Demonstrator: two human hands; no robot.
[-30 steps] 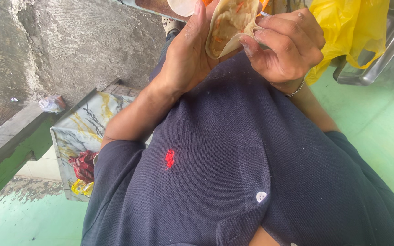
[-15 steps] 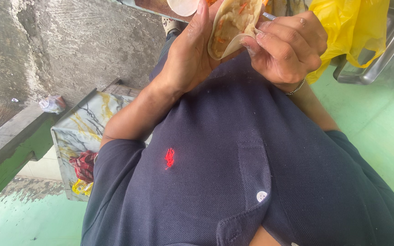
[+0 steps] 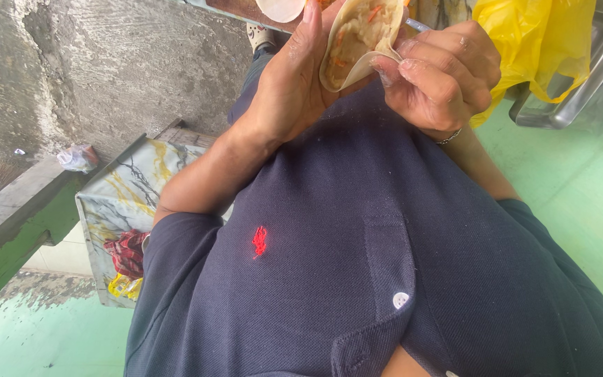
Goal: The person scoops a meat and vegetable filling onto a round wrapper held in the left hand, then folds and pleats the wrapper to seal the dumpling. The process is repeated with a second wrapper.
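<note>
My left hand point(image 3: 284, 94) cradles a round pale dough wrapper point(image 3: 340, 70), folded like a cup around a pale filling with orange shreds. My right hand point(image 3: 448, 73) is closed beside it, with thumb and forefinger pinching the wrapper's right edge. A thin metal utensil point(image 3: 419, 26) pokes out from between the right hand's fingers; its working end is hidden. Both hands are raised in front of my navy polo shirt point(image 3: 357, 244).
Another pale dough round point(image 3: 280, 8) lies on a board at the top edge. A yellow plastic bag point(image 3: 532, 49) hangs right of my hands, beside a metal tray point(image 3: 581, 84). At left stand a marble-patterned box point(image 3: 123, 195), a green wooden bench point(image 3: 15, 223) and a concrete wall.
The right hand has slid from over the filling down to the wrapper's right edge and pinches it. The left hand holds the wrapper in much the same place.
</note>
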